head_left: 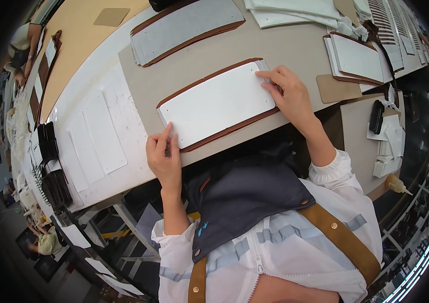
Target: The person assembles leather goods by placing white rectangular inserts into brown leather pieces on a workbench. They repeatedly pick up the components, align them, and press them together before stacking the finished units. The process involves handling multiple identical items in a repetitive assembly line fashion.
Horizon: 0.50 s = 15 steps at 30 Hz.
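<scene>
A long white panel [217,106] with small holes near its corners lies on brown leather [209,77], whose edges show along its far and near sides. My left hand [164,159] is at the panel's left end, index finger stretched and thumb apart from it, both tips on the panel. At the other end, the index finger and thumb of my right hand [290,96] touch the white surface with a gap between them. The remaining fingers of both hands are loosely bent. A thin grey layer [262,64] peeks out beyond the panel's right end.
Farther back lies a stack of grey and brown panels [189,30]. White panels [295,11] sit at the far edge, and another white-and-brown stack [358,58] is to the right. Black cases [53,166] stand on the left. A bottle [397,185] is at the lower right. Other people work at left.
</scene>
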Available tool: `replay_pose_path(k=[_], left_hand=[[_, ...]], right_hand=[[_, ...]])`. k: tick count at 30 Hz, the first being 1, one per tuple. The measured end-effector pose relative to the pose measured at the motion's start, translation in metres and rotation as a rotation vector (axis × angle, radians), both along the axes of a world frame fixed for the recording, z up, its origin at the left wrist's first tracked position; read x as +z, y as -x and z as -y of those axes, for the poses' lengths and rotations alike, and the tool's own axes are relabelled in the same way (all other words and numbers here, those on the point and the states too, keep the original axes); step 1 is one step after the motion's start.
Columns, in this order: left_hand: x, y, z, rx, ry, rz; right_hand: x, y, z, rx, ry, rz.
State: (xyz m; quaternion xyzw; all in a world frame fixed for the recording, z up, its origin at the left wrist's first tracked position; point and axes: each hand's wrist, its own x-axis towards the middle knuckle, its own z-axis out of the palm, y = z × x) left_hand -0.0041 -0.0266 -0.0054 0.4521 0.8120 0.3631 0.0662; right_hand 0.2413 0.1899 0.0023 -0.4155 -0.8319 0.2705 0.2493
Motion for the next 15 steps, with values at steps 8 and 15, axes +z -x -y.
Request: replay_pose_path(k=[8, 15], left_hand=[[0.007, 0.004, 0.000, -0.035, 0.040, 0.098], [0.016, 0.008, 0.005, -0.089, 0.112, 0.062]], right_hand=[[-0.012, 0.000, 0.007, 0.017, -0.283, 0.079], [-0.013, 0.001, 0.010, 0.030, -0.270, 0.052]])
